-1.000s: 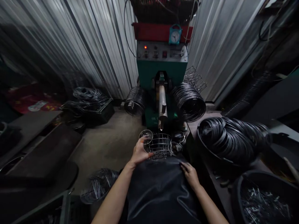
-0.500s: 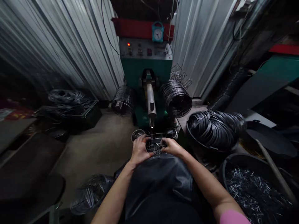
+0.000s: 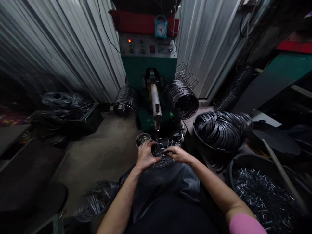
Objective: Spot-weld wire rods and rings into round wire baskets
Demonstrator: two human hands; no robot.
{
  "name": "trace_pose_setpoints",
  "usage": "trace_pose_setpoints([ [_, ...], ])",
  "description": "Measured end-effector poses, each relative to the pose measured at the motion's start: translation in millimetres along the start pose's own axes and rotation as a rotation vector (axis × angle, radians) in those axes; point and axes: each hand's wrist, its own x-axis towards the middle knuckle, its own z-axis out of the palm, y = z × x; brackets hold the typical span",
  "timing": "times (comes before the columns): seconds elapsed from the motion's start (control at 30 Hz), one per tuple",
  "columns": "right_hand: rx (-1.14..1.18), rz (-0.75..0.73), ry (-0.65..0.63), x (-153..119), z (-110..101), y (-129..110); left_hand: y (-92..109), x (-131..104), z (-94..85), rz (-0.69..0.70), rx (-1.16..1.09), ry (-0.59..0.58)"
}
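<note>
Clamps the basket (image 3: pixel 160 150) by its left edge in the left hand (image 3: pixel 145 156); reaches over it with the right hand (image 3: pixel 178 154), cannot tell if gripping. Looks silvery, round-rimmed, gridded; sits between apron (image 3: pixel 168 182) and machine (image 3: pixel 149 65).

Dim grey floor (image 3: pixel 97 149), dark crate (image 3: pixel 95 120) of wire coils (image 3: pixel 60 99) resting on it

Wire basket (image 3: pixel 160 150) part-hidden by our left hand (image 3: pixel 145 156) and right hand (image 3: pixel 179 154), pink sleeve (image 3: pixel 246 224) cut off, metal pieces (image 3: pixel 258 191) inside tub (image 3: pixel 246 156) rim indistinct
</note>
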Motion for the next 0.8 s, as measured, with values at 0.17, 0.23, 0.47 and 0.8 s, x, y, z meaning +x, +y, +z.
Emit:
trace_pose_setpoints([
  [0.17,-0.101,-0.074,-0.013,-3,-8,-9,-2,0,-2.4,-0.009,-0.074,0.009],
  [0.23,-0.152,-0.053,0.003,-1,-6,-10,-4,0,-3.1,-0.011,-0.093,0.013],
  [0.47,-0.217,-0.076,0.083,9,2,-8,-16,6,-1.0,-0.036,-0.145,0.038],
  [0.8,-0.305,-0.084,0.105,34,2,-2,-44,29,6.8,0.030,-0.208,0.059],
])
